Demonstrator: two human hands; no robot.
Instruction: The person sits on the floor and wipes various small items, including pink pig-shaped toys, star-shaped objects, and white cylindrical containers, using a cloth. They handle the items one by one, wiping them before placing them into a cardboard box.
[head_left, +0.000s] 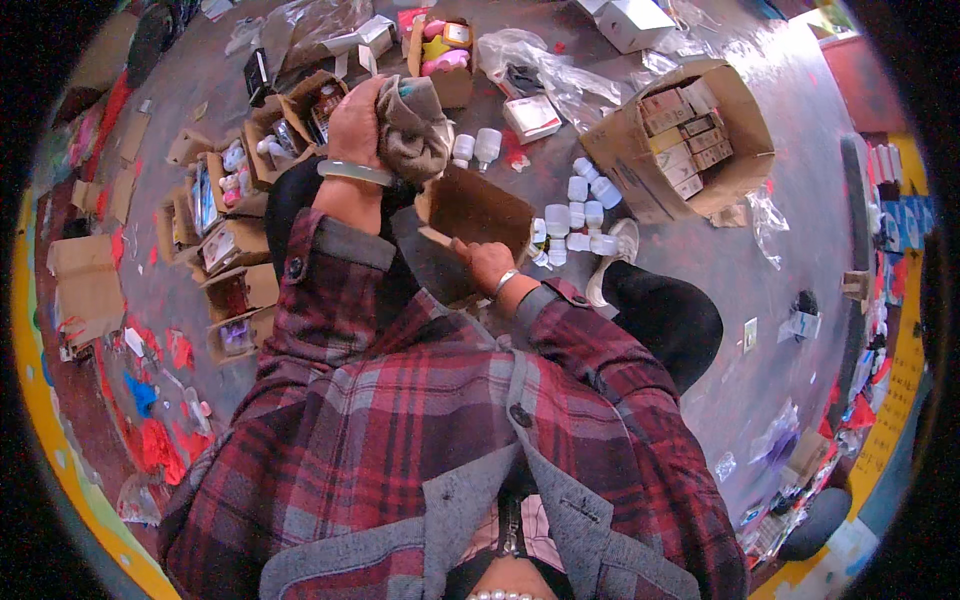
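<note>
My left hand (356, 124), with a bangle at the wrist, grips a bunched grey-brown cloth (412, 131) above the floor. Low in front of my body, my right hand (487, 264) holds the near edge of an open cardboard box (480, 210), its thumb and fingers closed on the rim. The box is tilted and its brown inside shows no contents. Several white plastic bottles (557, 220) stand and lie just right of the box, and two more white bottles (487, 144) are beyond it, right of the cloth.
A large carton (630, 172) of small boxes stands at the right front. Small open cartons (244, 247) with toys and packets line the left. A carton of colourful toys (450, 84), a white box (532, 118) and clear plastic wrap (525, 56) lie ahead. Red scraps (157, 446) litter the left floor.
</note>
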